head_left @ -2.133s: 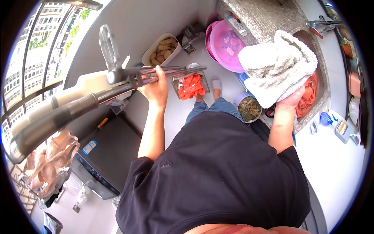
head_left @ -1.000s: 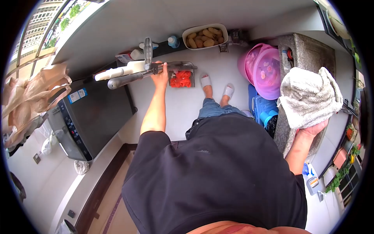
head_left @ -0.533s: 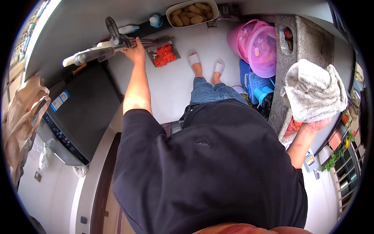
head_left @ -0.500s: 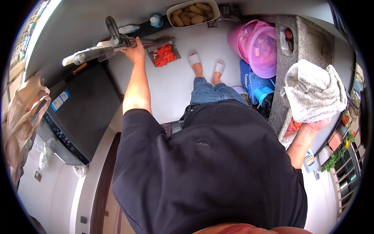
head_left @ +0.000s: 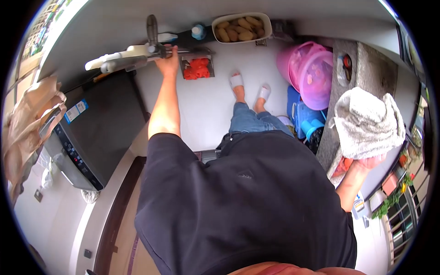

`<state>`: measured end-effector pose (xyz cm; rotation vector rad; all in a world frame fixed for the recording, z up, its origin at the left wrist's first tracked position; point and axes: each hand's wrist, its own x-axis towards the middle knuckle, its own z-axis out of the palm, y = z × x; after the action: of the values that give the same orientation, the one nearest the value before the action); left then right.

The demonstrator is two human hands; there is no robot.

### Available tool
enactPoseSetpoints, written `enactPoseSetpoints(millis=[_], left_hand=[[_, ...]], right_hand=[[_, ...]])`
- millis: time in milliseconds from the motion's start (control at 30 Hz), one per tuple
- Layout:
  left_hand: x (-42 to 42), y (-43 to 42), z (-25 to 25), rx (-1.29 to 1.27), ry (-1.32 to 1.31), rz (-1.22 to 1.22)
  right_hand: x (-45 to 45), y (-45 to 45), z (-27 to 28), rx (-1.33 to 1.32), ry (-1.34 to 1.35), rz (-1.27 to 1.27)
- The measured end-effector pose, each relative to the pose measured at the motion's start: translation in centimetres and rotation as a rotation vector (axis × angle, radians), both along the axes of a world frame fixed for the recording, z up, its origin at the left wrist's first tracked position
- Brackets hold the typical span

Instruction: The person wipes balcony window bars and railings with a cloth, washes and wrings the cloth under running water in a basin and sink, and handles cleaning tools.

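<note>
In the head view, my left hand (head_left: 168,62) is closed around a long grey-and-white implement (head_left: 126,59) with a dark handle sticking up; its exact kind is unclear. The implement is raised beside the wall at the upper left. On the other side, my right hand (head_left: 370,161) grips a light grey towel (head_left: 366,121) from below. The towel hangs bunched over this hand and covers most of its fingers. Under the towel, part of a grey stone-like ledge (head_left: 343,98) shows.
A black appliance (head_left: 103,123) stands at left, near hanging plastic bags (head_left: 32,123). Potatoes fill a white tub (head_left: 240,16) by the far wall. Near it, a dark tray (head_left: 211,68) holds red items. Pink basins (head_left: 316,75) and a blue container (head_left: 300,112) sit against the ledge.
The view has shifted, so the surroundings appear lower and mostly a little to the right. Both hands keep their holds; the towel appears slightly lower.
</note>
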<state>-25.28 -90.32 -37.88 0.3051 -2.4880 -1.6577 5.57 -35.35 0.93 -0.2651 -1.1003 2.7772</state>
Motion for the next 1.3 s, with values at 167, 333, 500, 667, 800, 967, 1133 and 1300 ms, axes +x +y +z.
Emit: enactPoseSetpoints(millis=[167, 333, 500, 667, 800, 967, 1133, 1300], left_hand=[[-0.3, 0.6, 2.5, 0.041, -0.241, -0.129], [-0.2, -0.5, 1.9, -0.107, -0.232, -0.285], [-0.8, -1.1, 3.8, -0.217, -0.305, -0.347], [-1.7, -1.2, 4.8, -0.273, -0.331, -0.475], [-1.8, -2.8, 4.9, -0.53, -0.232, -0.586], [-2.4, -6.7, 1.6, -0.669, -0.585, -0.491], [0.7, -7.9, 1.0, -0.628, -0.493, -0.207], [1.7, -10.9, 0.7, -0.208, -0.548, 0.054]], right_hand=[[0.7, 0.7, -0.9, -0.019, 0.028, 0.003], [0.0, 0.0, -0.7, -0.04, 0.049, 0.004], [0.2, -0.1, -0.6, -0.022, 0.017, -0.023], [-0.1, -0.3, -0.3, -0.002, 0.005, 0.003], [-0.1, -0.3, -0.4, 0.001, 0.007, 0.009], [-0.3, -0.1, -1.0, -0.04, 0.042, 0.097], [1.0, 1.3, -2.2, -0.084, -0.005, 0.019], [0.3, 0.7, -2.5, -0.104, 0.031, 0.038]])
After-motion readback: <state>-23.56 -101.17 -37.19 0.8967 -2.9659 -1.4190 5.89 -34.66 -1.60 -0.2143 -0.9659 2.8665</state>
